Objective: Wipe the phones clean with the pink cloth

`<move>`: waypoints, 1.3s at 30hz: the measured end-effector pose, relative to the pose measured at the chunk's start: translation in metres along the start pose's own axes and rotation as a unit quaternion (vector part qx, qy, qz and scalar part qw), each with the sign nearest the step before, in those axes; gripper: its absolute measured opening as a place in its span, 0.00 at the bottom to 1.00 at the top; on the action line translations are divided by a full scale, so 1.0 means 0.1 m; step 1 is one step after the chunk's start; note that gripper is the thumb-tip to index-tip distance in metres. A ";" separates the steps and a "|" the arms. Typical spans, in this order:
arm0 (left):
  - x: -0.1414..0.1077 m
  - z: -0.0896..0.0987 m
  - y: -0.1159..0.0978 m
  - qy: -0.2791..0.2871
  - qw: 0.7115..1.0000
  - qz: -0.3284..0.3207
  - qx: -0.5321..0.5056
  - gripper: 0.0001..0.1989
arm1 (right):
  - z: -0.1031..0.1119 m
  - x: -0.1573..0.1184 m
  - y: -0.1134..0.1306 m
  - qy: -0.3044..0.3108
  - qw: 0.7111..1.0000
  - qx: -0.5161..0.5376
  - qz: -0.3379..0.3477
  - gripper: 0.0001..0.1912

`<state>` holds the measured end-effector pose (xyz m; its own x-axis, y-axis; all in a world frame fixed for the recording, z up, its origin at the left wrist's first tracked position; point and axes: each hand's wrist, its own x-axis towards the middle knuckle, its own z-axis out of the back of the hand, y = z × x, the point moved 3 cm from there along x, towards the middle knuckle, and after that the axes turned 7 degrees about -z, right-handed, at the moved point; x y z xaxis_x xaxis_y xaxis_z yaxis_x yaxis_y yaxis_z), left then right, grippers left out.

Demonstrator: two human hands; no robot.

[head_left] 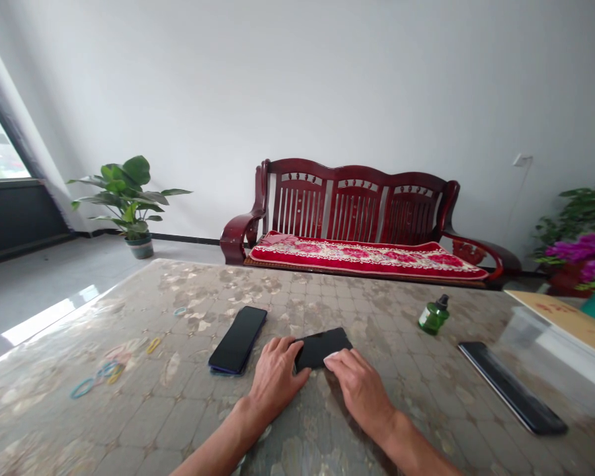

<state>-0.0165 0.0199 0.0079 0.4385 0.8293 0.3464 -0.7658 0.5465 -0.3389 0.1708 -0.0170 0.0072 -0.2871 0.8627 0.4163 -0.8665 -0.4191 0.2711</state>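
A black phone [322, 348] lies flat on the patterned tablecloth [218, 423], turned sideways between my hands. My left hand [276, 370] rests at its left end, with thumb and fingers apart around that end. My right hand [357, 383] is closed in a pinch on something small and white [331, 358], its fingertips at the phone's near right edge. To the left of my left hand lies another dark phone [238, 340], with a blue edge showing under it.
Coloured rubber bands [96, 378] lie at the left. On the right are a green bottle [434, 315], a long dark object [513, 388] and a clear box [555, 350] with a yellowish lid. Behind the table are a wooden bench [357, 205] and a potted plant [133, 198].
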 end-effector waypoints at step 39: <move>-0.39 -0.09 -0.40 0.113 0.990 -0.080 0.005 0.13 | -0.04 0.50 -0.29 0.017 0.990 -0.103 -0.097 0.14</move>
<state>0.0018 -0.0330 -0.0001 0.6481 0.7375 0.1899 -0.6817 0.6730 -0.2870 0.1795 0.0396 0.0166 -0.1172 0.9322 0.3424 -0.9705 -0.1807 0.1598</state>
